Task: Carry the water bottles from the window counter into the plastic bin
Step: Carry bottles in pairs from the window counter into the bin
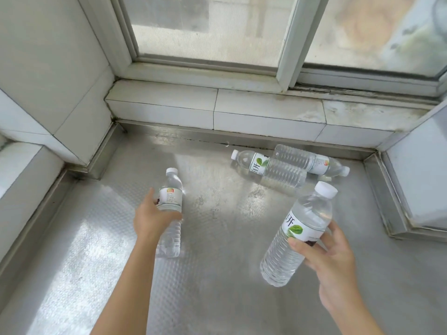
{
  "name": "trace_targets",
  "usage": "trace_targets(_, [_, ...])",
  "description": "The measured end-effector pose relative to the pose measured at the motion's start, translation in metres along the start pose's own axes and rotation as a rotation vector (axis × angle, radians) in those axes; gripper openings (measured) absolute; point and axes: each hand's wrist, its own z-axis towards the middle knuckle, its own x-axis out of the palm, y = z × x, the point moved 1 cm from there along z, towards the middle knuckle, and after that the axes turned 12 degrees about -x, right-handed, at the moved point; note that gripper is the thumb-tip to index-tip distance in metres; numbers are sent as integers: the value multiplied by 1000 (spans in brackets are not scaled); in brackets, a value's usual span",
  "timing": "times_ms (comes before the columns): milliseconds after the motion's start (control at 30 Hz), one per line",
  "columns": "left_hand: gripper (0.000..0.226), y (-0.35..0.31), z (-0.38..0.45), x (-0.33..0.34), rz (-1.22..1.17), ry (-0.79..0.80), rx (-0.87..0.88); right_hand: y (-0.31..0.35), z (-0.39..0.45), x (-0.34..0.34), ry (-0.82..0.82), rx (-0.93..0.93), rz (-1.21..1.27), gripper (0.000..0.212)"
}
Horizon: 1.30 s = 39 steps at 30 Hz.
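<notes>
A small water bottle with a red-marked label [170, 209] is gripped around its middle by the left hand [151, 217], fingers curled round it, and is held nearly upright above the metal counter [217, 238]. A larger water bottle with a green-leaf label [297, 233] is held by the right hand [331, 259], thumb across the front below the label and fingers wrapped behind; it is tilted, its white cap pointing up and to the right. Two more bottles are seen lying on their sides at the back of the counter: a leaf-label bottle [268, 169], cap to the left, and a red-label bottle [312, 160] touching it, cap to the right, just beside the tiled window ledge [217, 110]. The plastic bin is not in view.
</notes>
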Motion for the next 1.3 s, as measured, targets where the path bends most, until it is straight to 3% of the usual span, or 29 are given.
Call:
trace_targets(67, [55, 2, -20, -2, -95, 75, 26, 2, -5, -7, -7, -3, 0, 69])
trace_targets(233, [75, -14, -72, 1, -333, 292, 127, 15, -25, -29, -53, -28, 64, 78])
trace_targets(500, [83, -61, -184, 30, -230, 658, 406, 43, -82, -92, -213, -104, 152, 71])
trace_targets(733, [81, -68, -303, 68, -146, 923, 565, 52, -170, -182, -496, -176, 222, 80])
trace_targets(867, [93, -46, -378, 89, -44, 1109, 621, 52, -235, -230, -676, -228, 257, 81])
trace_targets(1067, [82, 21, -492, 116, 97, 1283, 737, 52, -346, -291, -856, -286, 259, 71])
trace_targets(1300, [84, 99, -613, 141, 287, 1640, 811, 42, -484, -346, -1130, -310, 230, 77])
